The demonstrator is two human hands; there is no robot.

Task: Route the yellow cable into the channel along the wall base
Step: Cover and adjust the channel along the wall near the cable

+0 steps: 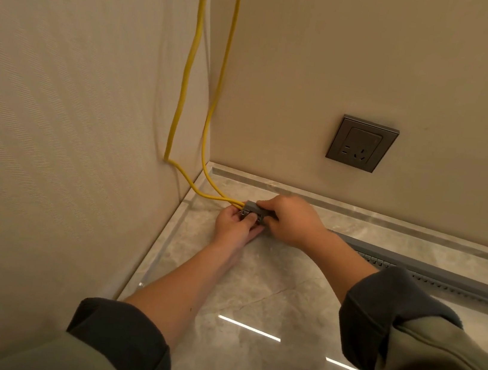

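Observation:
Two strands of yellow cable (185, 82) hang down the wall corner and curve along the floor into the left end of a grey slotted channel (431, 272). The channel lies on the marble floor, a little in front of the wall base, and runs off to the right. My left hand (235, 223) pinches the channel's end from the near side, where the strands enter it. My right hand (289, 219) grips the top of the same end from the right. The cable inside the channel is hidden by my fingers.
A grey wall socket (362, 144) sits on the back wall above the channel. A pale stone skirting strip (387, 224) runs along the wall base. The left wall (71, 129) meets the back wall in a corner close to my hands. The glossy floor (265, 313) reflects ceiling lights.

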